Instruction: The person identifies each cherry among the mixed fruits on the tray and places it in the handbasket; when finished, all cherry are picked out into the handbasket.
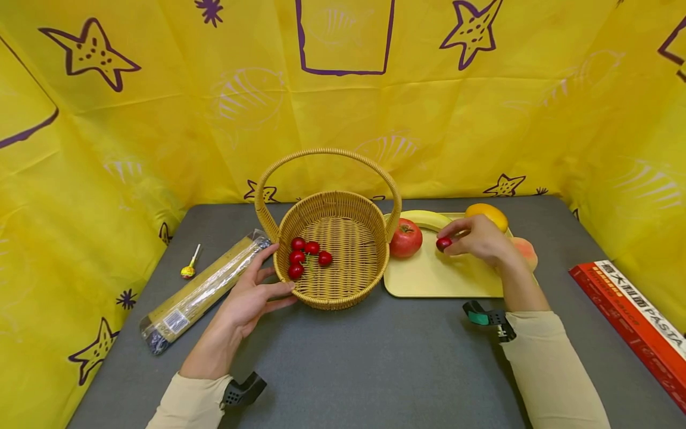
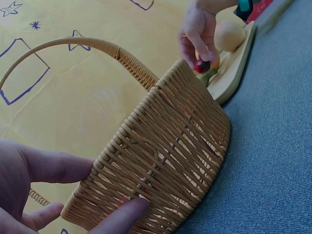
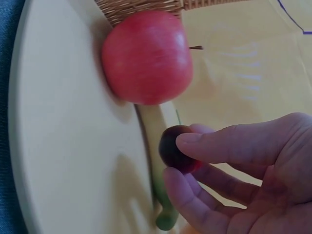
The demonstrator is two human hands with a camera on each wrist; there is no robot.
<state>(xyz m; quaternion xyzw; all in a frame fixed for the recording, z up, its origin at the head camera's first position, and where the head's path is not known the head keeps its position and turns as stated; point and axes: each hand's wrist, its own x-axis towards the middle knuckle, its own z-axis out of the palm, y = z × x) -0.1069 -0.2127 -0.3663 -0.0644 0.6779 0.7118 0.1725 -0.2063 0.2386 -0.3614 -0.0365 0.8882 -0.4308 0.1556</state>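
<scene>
My left hand [image 1: 252, 298] holds the near-left side of a wicker basket [image 1: 334, 301]: fingertips reach the rim and the thumb lies on the outer wall. Several red cherries [image 1: 296, 257] lie in the left part of the basket. Over the tray, my right hand [image 1: 477, 238] pinches one dark red cherry [image 3: 176, 148] between thumb and fingers. Below it is the tray [image 1: 429, 283], pale yellow, with a red apple [image 3: 148, 58] at its left, a banana [image 1: 426, 219] along its back, and a mango [image 1: 486, 215] and a peach [image 1: 525, 251] toward the right.
A clear-wrapped pack of noodles [image 1: 209, 283] lies slanted left of the basket, with a lollipop [image 1: 189, 268] beside it. A red pasta box [image 1: 632, 322] lies at the right edge. The basket's tall handle [image 1: 327, 152] arches upward. Yellow patterned cloth [image 1: 332, 119] surrounds the grey table [image 1: 364, 369].
</scene>
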